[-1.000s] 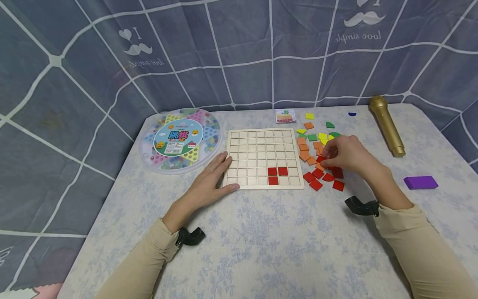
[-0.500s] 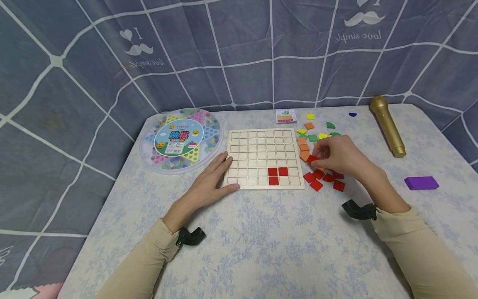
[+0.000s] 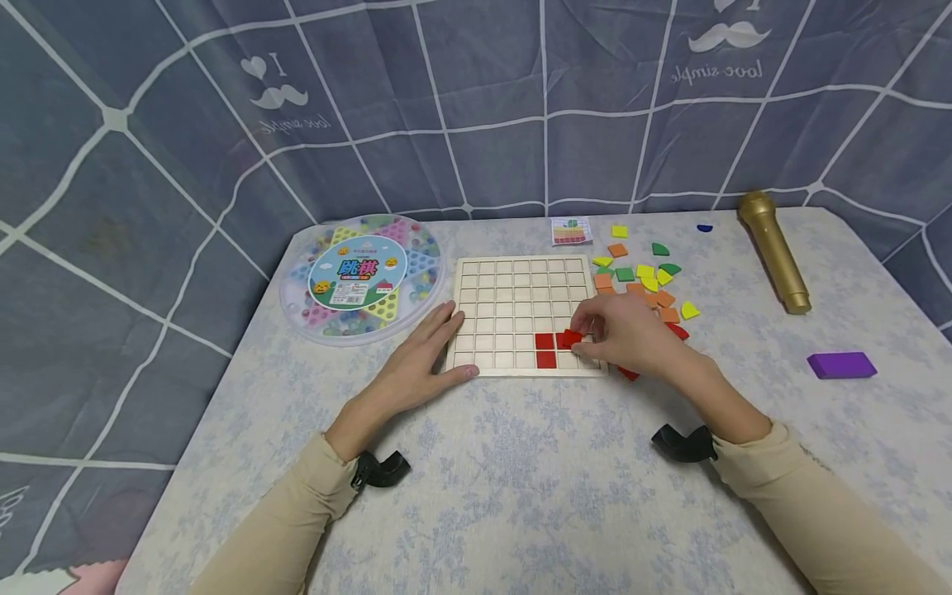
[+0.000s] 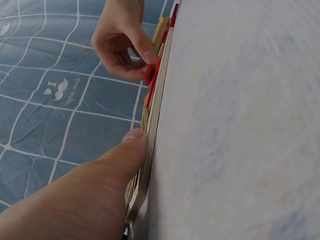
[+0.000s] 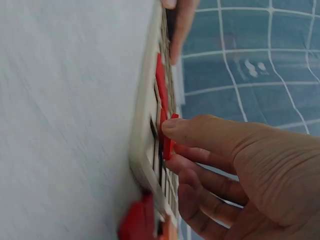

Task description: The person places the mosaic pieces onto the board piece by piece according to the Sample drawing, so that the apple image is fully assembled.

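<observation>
Pinching a red tile [image 3: 571, 337] in my right hand [image 3: 625, 337] | tile tilted just over the board [image 3: 521, 281] cell beside the placed reds | left hand [image 3: 420, 359] flat, bracing the board edge.

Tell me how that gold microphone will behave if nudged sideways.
The gold microphone lies on its side and looks round-bodied, so it would probably roll. Its wider head may make it curve. It looks rigid, not floppy.
</observation>
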Available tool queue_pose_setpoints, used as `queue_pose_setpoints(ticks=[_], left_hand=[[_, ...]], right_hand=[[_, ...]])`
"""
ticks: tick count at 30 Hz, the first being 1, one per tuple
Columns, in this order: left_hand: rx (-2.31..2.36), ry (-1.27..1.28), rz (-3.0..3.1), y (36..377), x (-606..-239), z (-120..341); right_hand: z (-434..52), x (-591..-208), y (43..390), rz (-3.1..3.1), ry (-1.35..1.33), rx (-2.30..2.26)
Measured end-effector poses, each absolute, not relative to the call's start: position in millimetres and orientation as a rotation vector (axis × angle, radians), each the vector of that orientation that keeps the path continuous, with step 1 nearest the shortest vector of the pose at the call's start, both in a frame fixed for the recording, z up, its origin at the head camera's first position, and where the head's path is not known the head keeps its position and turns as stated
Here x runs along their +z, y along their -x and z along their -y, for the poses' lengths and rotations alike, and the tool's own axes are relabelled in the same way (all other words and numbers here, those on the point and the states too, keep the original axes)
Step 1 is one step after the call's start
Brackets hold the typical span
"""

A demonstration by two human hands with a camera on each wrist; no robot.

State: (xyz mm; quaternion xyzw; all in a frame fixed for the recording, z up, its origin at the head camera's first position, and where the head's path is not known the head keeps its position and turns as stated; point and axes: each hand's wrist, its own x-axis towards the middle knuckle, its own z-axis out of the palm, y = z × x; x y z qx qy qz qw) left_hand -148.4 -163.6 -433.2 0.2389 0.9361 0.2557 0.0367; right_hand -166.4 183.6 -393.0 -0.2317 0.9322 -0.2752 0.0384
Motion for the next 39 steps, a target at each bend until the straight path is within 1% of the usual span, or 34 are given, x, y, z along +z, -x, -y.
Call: queue_pose_setpoints(ticks=[9,17,39], left_hand=[[0.791,-0.733,-2.872,148.2,-432.9,163.7],[0.8,-0.73,-2.864,148.2,-432.6,163.4],[0.809,-0.727,-2.871,148.8,-434.0,164.5]], right_hand=[[-167.8,-403.1,162.1,-2.862,0.811,-0.927],[-163.2,-403.8,158.6,-2.884,0.914,-0.93],[-146.2,-404.3,149.6,-2.785,0.984,-0.971]])
